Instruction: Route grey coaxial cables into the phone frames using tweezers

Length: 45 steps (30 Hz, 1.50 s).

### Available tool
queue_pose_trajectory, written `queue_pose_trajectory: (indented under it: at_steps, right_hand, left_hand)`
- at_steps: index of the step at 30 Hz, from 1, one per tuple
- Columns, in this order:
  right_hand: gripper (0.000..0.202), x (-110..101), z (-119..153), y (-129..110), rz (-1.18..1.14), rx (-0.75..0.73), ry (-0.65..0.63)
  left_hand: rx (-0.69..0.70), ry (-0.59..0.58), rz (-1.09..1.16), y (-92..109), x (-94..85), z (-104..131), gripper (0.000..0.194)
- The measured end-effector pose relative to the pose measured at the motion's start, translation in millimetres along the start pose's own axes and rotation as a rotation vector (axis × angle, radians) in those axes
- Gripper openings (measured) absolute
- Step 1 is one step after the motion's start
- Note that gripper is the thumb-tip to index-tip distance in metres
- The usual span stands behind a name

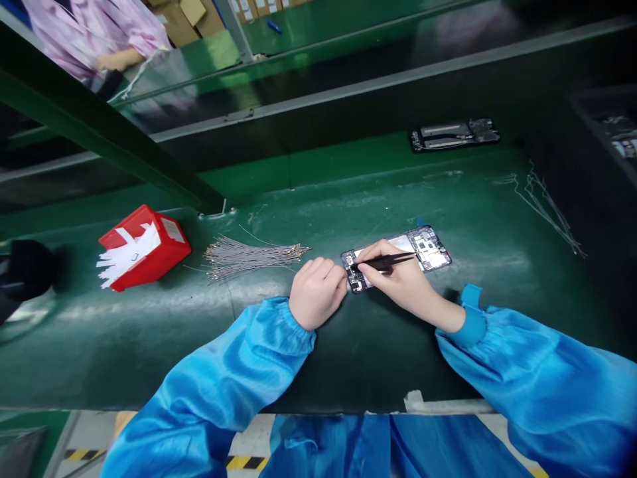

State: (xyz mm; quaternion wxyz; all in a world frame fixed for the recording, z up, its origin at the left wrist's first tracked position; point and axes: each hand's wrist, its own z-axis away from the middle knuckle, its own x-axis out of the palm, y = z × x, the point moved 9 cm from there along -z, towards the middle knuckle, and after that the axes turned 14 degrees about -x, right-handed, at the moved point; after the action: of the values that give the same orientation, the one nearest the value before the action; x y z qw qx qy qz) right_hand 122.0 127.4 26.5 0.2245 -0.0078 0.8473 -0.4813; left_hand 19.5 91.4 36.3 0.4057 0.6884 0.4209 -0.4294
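Note:
An opened phone (428, 248) with bare circuit parts lies on the green table, slightly tilted. Black tweezers (393, 259) are pinched in my right hand (398, 277), which rests over the phone's middle; their tips touch or hover at its left end. My left hand (317, 291) is curled against the phone's left edge; whether its fingers hold anything is hidden. Left of that hand lies a bundle of thin grey cables (249, 257) with gold-coloured ends.
A red bin (166, 245) of white strips stands at left, near a green post (119, 146). Another opened phone (454, 135) lies at the back. Loose wires (547, 206) are at right. Across the bench sits a person in pink (94, 33).

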Motion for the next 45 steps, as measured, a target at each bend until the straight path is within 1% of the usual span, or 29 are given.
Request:
queue_pose_trajectory:
  at_steps: [4, 7, 14, 19, 36, 39, 43, 45]
  right_hand:
    - [0.004, 0.8, -1.1, -2.3, 0.013, -0.002, -0.048]
    - [0.006, 1.9, -2.2, -3.9, 0.021, -0.035, -0.062]
    - [0.006, 1.9, -2.4, -8.2, 0.054, -0.090, -0.074]
    - [0.004, 2.1, -1.0, -8.8, 0.066, -0.101, -0.085]
    - [0.005, 3.1, -0.1, -5.0, 0.039, -0.077, -0.073]
    - [0.004, 3.0, 0.6, -9.7, 0.061, -0.123, -0.092]
    - [0.007, 10.3, 3.5, -25.5, 0.105, -0.268, -0.190]
    - [0.008, 16.5, 4.6, -31.7, 0.147, -0.318, -0.233]
  left_hand:
    - [0.003, 0.016, -0.022, 2.1, -1.1, 0.4, 0.023]
    - [0.014, 0.030, -0.038, 3.9, -1.5, 0.4, 0.025]
    - [0.111, 0.096, -0.132, 15.3, -5.5, 1.5, 0.027]
    - [0.165, 0.117, -0.144, 21.1, -8.0, 3.6, 0.027]
    - [0.152, 0.080, -0.105, 19.0, -6.1, 5.1, 0.024]
    - [0.148, 0.079, -0.100, 18.1, -5.8, 4.6, 0.023]
    - [0.144, 0.069, -0.088, 18.1, -3.6, 5.1, 0.023]
    - [0.137, 0.055, -0.085, 18.1, -1.9, 5.3, 0.024]
